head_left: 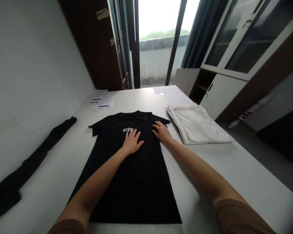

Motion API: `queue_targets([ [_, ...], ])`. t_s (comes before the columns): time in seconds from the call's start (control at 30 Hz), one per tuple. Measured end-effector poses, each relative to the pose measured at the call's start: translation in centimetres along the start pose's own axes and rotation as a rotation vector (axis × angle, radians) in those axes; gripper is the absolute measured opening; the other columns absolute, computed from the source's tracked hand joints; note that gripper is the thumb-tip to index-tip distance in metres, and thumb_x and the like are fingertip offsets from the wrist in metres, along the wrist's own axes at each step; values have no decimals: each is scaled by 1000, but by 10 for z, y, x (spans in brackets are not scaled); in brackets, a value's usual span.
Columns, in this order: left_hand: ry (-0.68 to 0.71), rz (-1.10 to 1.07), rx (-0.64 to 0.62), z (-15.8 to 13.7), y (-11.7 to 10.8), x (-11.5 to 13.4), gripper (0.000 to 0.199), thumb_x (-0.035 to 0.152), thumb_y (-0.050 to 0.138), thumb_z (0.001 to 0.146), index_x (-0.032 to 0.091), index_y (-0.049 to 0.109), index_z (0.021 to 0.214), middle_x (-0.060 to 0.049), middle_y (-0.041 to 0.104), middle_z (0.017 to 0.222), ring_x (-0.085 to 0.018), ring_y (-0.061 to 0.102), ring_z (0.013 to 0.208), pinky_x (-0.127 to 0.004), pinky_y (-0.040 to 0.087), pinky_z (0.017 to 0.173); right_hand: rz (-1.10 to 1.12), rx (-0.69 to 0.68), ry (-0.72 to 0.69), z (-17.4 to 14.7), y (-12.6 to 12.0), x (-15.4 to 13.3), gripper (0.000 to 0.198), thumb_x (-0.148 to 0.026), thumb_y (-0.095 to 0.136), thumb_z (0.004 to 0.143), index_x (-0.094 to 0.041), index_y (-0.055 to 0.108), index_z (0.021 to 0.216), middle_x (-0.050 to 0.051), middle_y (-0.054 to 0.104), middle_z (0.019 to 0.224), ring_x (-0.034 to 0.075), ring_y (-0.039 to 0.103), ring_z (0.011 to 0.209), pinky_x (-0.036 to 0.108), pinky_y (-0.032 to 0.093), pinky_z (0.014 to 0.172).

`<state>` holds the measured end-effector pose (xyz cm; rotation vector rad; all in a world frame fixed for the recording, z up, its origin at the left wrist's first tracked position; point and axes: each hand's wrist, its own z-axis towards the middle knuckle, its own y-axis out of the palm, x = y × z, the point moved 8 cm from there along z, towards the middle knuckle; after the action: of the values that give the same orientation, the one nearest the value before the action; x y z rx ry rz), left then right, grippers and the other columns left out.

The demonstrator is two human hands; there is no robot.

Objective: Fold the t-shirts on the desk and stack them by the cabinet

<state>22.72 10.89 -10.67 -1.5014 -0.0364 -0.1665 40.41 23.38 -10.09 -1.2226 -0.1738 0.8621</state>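
- White desk [136, 100], left edge along the wall [26, 65], far edge toward the window [158, 58]; carrying everything below
- Black T-shirt [136, 182], spread front up along the middle of the desk, collar toward the far edge, hem toward the near edge, short sleeves pointing out to the left and right edges; looking almost flat, but too dark for small creases to be told
- Folded white cloth [205, 126], in layers, lying close to the right edge of the desk, near the T-shirt but apart from it
- Long dark cloth [37, 155], stretched beside the left edge and the wall, well apart from the T-shirt
- Papers [104, 101], in the far left corner of the desk, with more sheets [172, 94] in the far right corner
- Left hand [131, 142], wide open, fingers spread on the chest, gripping nothing; right hand [162, 132], also open, fingers loosely parted over the T-shirt's side below the right sleeve, apparently not pinching anything
- Seemingly at the stage of smoothing the front; would likely call next for light, even strokes outward to the desk's side edges, without dragging the fabric askew
- White lettering [124, 129], across the chest, partly hidden by the left fingers
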Motion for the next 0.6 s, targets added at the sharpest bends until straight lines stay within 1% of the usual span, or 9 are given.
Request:
queue_targets([
  [0.07,100,-19,3,-10,1,33,72,63,39,100,22,34,159,-11,22,169,-32,14,156,-56,12,125,-4,4,-2,0,-1,0,39,-35,60,97,-22,66,133,10,47,155,28,36,148,46,33,121],
  [0.17,242,-52,-25,-33,-1,77,72,64,38,100,23,33,159,-11,21,169,-32,13,157,-56,11,125,-12,4,-1,-1,-1,-1,39,-35,60,97,-21,66,133,10,48,154,28,36,148,45,33,121],
  [0.3,394,-101,-80,-69,-13,125,74,65,33,101,21,30,160,-11,19,170,-31,12,157,-55,10,126,-29,-12,30,-1,1,0,39,-36,59,98,-23,65,135,9,48,154,27,36,148,45,31,122],
  [0.4,476,-161,-128,-97,-22,152,75,65,31,102,19,27,160,-14,16,170,-31,10,157,-55,9,126,-56,-33,76,0,3,4,43,-39,58,99,-22,63,138,10,49,153,29,37,147,46,31,121],
  [0.47,514,-201,-162,-112,-27,166,75,65,30,103,18,26,161,-15,13,170,-32,8,157,-56,8,126,-76,-51,95,1,5,6,45,-41,58,99,-22,61,140,11,48,154,30,38,146,48,30,121],
  [0.6,552,-261,-215,-138,-33,183,74,64,30,103,19,24,161,-15,8,171,-33,3,158,-58,7,126,-83,-89,119,1,7,12,50,-46,56,99,-22,59,143,12,44,157,33,35,148,53,27,120],
])
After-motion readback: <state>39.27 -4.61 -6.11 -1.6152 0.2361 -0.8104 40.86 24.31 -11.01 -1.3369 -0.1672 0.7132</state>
